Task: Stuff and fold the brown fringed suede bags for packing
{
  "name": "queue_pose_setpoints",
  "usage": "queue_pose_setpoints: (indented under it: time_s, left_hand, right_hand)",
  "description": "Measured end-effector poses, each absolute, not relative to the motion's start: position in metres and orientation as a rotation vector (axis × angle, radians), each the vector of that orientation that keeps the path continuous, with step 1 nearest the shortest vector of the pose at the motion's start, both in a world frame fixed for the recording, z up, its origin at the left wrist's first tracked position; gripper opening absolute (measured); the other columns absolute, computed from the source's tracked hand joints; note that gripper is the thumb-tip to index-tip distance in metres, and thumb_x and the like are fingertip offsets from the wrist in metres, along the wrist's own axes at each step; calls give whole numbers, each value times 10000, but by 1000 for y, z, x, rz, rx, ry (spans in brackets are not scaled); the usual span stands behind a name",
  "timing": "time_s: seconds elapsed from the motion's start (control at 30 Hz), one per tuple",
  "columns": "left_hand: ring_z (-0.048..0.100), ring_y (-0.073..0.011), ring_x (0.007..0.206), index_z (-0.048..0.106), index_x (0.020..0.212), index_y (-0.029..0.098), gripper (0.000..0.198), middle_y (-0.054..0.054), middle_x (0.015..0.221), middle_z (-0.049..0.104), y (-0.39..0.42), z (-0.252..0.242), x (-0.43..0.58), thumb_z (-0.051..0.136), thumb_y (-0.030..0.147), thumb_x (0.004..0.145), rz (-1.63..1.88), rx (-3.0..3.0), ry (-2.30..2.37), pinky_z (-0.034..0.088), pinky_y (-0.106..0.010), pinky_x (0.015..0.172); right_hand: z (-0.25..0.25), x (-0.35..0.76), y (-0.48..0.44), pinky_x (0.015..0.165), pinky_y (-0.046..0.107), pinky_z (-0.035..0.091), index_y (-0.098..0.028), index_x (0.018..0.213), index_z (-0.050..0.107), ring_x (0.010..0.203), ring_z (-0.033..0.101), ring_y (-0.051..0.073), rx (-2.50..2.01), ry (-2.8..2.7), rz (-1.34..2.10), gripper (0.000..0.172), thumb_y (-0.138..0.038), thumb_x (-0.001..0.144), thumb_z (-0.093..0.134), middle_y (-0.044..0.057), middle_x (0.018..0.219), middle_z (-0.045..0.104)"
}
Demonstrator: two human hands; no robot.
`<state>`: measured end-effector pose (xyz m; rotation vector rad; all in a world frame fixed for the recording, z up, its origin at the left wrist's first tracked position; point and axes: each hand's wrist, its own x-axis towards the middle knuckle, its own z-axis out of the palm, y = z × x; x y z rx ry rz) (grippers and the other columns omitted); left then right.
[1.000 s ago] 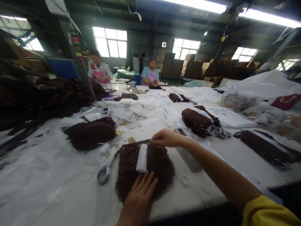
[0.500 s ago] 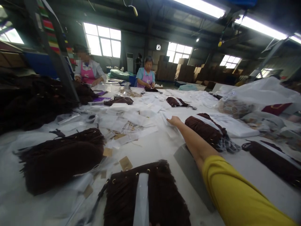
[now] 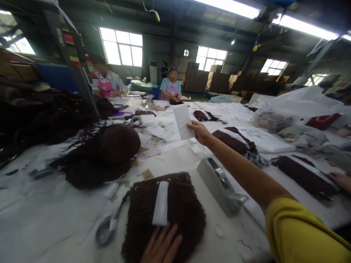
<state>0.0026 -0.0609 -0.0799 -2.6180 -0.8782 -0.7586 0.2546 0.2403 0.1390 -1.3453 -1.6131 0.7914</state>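
My right hand [image 3: 201, 132] reaches forward over the table, pinching a flat white sheet [image 3: 181, 120], paper or thin wrap, raised off the surface. At the lower middle, my left hand [image 3: 162, 245] lies flat with fingers spread on a dark brown fringed bag [image 3: 186, 208]. The bag has metal eyelets along its upper edge, and a white strip [image 3: 161, 202] runs down its front. A dark strap with a coiled end [image 3: 103, 233] lies to its left. Beneath my right forearm stands a grey tape dispenser [image 3: 216, 182].
Another brown bag [image 3: 109, 157] lies to the left, before a dark heap [image 3: 41, 106]. White-banded brown bundles [image 3: 233, 138] lie to the right. Another person's hand [image 3: 341, 180] touches a bundle [image 3: 301, 175] at the right edge. Two people in pink aprons work across the table.
My right hand has lifted the white sheet from the table. My left hand has come into view on the bag. The brown bag at left has shifted up and right in view.
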Motion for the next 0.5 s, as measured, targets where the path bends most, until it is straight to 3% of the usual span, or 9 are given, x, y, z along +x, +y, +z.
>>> queue_pose_setpoints:
  time_s: [0.1, 0.2, 0.27, 0.37, 0.5]
  left_hand:
    - [370, -249, 1432, 467, 1446, 178, 705, -58, 1515, 459, -73, -50, -5, 402, -18, 771, -703, -2738, -1018, 375, -451, 1146]
    - [343, -278, 1444, 458, 1452, 219, 705, -69, 1540, 422, -80, -25, -9, 419, -9, 787, -629, -2852, -1100, 314, -546, 1164]
    - [362, -288, 1434, 483, 1435, 245, 722, -76, 1551, 403, -79, -16, -13, 407, -37, 775, -559, -2906, -1252, 311, -571, 1155]
    - [414, -264, 1404, 502, 1421, 250, 673, -74, 1515, 459, -68, -6, -22, 421, -8, 805, -501, -3074, -1350, 368, -507, 1138]
    - [505, -200, 1335, 466, 1440, 264, 709, -26, 1468, 525, -42, 17, -37, 422, 27, 774, -562, -3385, -1279, 398, -401, 1125]
  right_hand:
    - [146, 245, 156, 829, 347, 551, -197, 1212, 651, 887, 684, 199, -893, -1576, 1276, 423, -362, 824, 687, 64, 1052, 732]
    - [144, 246, 66, 854, 345, 540, -202, 1162, 693, 933, 669, 202, -818, -1632, 1364, 379, -348, 814, 734, 54, 1041, 724]
    - [137, 248, 10, 845, 337, 534, -203, 1128, 719, 956, 654, 201, -870, -1768, 1251, 308, -334, 849, 709, 63, 1053, 708]
    - [113, 247, -63, 872, 325, 510, -236, 1105, 740, 977, 627, 184, -912, -2046, 883, 229, -247, 892, 658, 68, 1047, 676]
    - [60, 235, -123, 806, 338, 502, -324, 1200, 688, 887, 599, 181, -888, -2330, 407, 355, -153, 917, 557, 46, 1009, 680]
